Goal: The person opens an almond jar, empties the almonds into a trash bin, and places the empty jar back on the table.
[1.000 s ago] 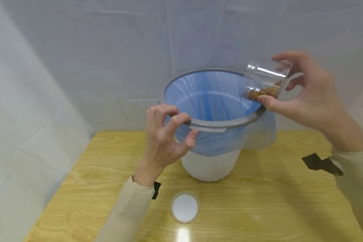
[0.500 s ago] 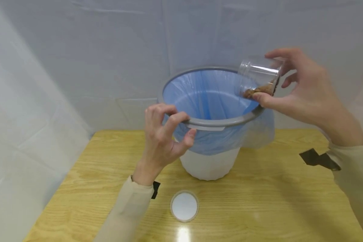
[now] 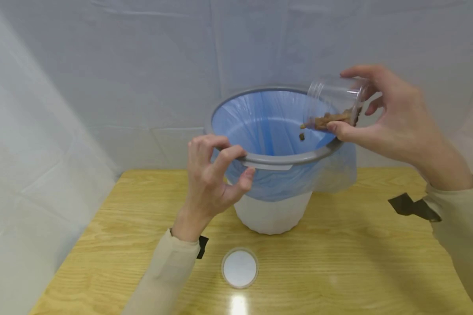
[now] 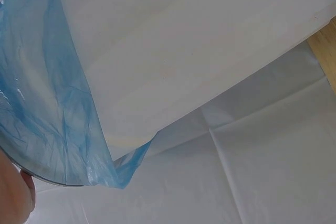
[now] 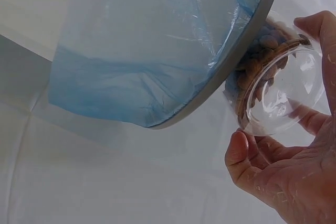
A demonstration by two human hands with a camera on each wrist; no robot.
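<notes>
Tipping a clear jar (image 3: pixel 333 103) on its side, our right hand (image 3: pixel 394 118) grips it with the thumb under its lower wall and the fingers curled over its base, the mouth pointing toward nine o'clock over the open bin (image 3: pixel 273 214). Brown bits (image 3: pixel 327 119) lie along the jar's lower wall, and two loose bits (image 3: pixel 301 136) hang in the air just past the mouth, above the blue bag (image 3: pixel 268 122) that lines the bin. From the right wrist we see the jar's round base (image 5: pixel 281 95) just beside the bin's grey rim (image 5: pixel 247 45), with the brown bits piled against the side nearest the rim.

Our left hand (image 3: pixel 213 175) grips the grey rim (image 3: pixel 268 159) at about seven o'clock of the bin, fingers curled over the top and thumb pressed from below against the bag's folded-over edge. From the left wrist we see only the white wall of the bin (image 4: pixel 173 51), the hanging edge of the blue bag (image 4: pixel 58 108) and a sliver of the hand at the lower left corner.

The bin stands toward twelve o'clock on the wooden desk (image 3: pixel 339 262). A round white lid (image 3: pixel 239 268) lies flat on the desk at six o'clock of the bin, well apart from both hands. White sheeting (image 3: pixel 102 65) hangs behind and to the left of the desk.
</notes>
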